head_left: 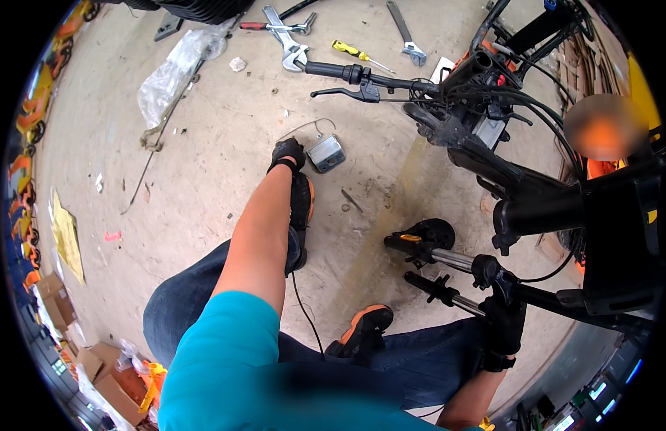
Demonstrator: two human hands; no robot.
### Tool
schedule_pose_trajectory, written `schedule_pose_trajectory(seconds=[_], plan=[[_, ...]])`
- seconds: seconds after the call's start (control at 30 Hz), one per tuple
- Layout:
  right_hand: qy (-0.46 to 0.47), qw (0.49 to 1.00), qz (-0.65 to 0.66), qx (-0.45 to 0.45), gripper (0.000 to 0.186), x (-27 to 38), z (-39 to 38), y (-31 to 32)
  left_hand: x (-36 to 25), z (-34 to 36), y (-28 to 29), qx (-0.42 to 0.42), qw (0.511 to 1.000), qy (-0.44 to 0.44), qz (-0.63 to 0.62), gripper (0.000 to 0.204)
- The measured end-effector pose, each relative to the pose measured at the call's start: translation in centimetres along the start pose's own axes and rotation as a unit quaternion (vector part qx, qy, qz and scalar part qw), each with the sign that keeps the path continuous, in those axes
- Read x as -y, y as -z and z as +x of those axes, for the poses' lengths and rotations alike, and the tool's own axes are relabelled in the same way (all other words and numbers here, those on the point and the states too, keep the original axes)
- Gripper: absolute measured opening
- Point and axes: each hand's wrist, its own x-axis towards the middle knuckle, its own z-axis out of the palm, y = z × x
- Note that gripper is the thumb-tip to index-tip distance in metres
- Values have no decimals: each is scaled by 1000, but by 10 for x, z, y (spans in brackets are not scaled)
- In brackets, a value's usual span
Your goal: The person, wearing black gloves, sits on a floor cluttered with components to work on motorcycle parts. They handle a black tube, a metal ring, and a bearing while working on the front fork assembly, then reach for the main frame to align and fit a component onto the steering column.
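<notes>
My left hand (287, 152), in a black glove, is low over the floor beside my shoe, its fingers curled. What they hold, if anything, is hidden. Right next to it lies a small silver metal box (326, 154), and a thin wire (304, 128) curves over the floor behind both. My right hand (504, 323), also gloved in black, is closed around the black upper part of a suspension fork (455, 260) at the lower right. Silver tubes show on the fork's two legs. It belongs to a black two-wheeler frame (548, 212) lying at my right.
A handlebar (336, 70) with a brake lever and loose cables juts in at the upper right. Beyond it lie an adjustable wrench (286, 47), a yellow screwdriver (354, 53) and another wrench (407, 36). Clear plastic (176, 75) and cardboard boxes (110, 373) are at the left.
</notes>
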Motion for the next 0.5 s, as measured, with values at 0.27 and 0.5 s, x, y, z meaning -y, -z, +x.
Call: schedule_pose_trajectory(seconds=[0.27,0.5], plan=[[3,998,35,-45,35,-15,1,4,0,-4,1,21,1000,-3,-22,41],[-15,999,27,-26,20,-30,7,24,27,5,-10,-9,999,-43,-28,42]])
